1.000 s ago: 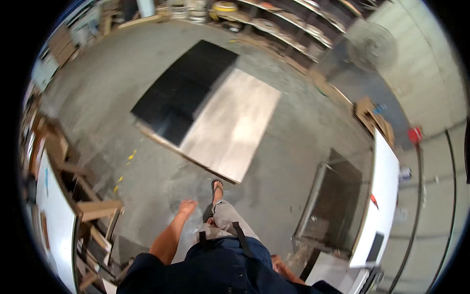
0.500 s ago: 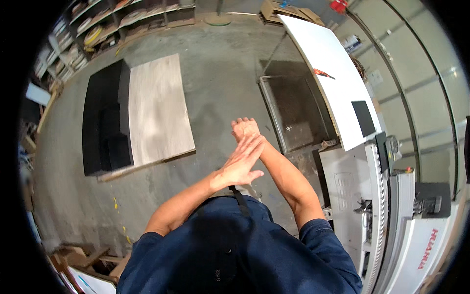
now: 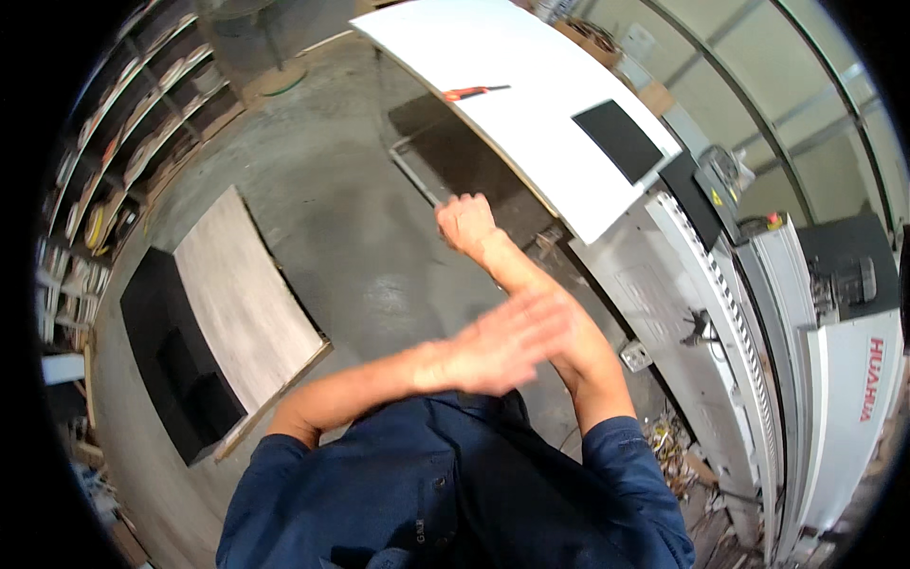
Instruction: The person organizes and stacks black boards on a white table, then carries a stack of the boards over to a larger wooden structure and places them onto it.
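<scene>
My left hand (image 3: 512, 343) lies across my right forearm (image 3: 569, 327), its fingers stretched out flat and smeared by motion. It holds nothing. Held out ahead, my right hand (image 3: 464, 224) has its fingers curled into a loose fist, with no object showing in it. Beyond that hand stands a white table-like panel (image 3: 531, 57). An orange-handled cutting tool (image 3: 469, 93) and a black rectangular sheet (image 3: 618, 140) lie on the panel.
A machine with a pale metal body (image 3: 664, 294) runs along my right side. Left on the floor are a wood-grain board (image 3: 248, 294) and a black panel (image 3: 161, 313) against it. Shelves (image 3: 142, 104) with rolls stand at the far left. Scraps (image 3: 668, 450) litter the floor by the machine.
The view has turned right, so the white panel now spreads ahead of me. My left hand has slid from near my right wrist up along the forearm toward the elbow.
</scene>
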Tool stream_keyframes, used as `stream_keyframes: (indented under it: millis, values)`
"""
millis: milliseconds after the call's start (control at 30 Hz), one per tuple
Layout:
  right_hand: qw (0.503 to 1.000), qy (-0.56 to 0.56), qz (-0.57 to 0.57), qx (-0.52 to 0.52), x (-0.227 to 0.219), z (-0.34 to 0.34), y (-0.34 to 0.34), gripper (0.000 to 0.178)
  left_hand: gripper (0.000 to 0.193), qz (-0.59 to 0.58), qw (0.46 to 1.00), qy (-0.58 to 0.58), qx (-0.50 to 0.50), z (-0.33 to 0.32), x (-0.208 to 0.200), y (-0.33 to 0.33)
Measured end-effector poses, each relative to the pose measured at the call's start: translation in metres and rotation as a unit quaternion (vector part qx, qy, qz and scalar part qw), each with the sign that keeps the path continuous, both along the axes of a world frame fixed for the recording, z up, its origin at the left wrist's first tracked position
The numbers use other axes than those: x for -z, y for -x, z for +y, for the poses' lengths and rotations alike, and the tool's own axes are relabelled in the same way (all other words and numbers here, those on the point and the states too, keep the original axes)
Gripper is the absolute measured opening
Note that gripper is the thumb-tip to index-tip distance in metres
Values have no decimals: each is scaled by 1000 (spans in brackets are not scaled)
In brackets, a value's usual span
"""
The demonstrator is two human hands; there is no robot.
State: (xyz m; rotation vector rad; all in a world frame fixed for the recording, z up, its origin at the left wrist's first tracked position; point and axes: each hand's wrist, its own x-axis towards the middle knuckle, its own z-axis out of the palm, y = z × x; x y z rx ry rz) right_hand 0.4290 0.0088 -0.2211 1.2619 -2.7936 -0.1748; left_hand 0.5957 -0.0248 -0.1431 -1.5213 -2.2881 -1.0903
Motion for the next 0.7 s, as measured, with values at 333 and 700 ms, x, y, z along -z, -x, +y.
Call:
stream_keyframes:
  millis: [333, 700]
  values:
    - [494, 632, -520, 293, -47, 134, 110, 22, 59, -358, 892, -239, -138, -12, 8, 223]
    - [2, 946, -322, -32, -29, 239, 237, 42, 70, -713, 346, -603, 94, 2, 48, 439]
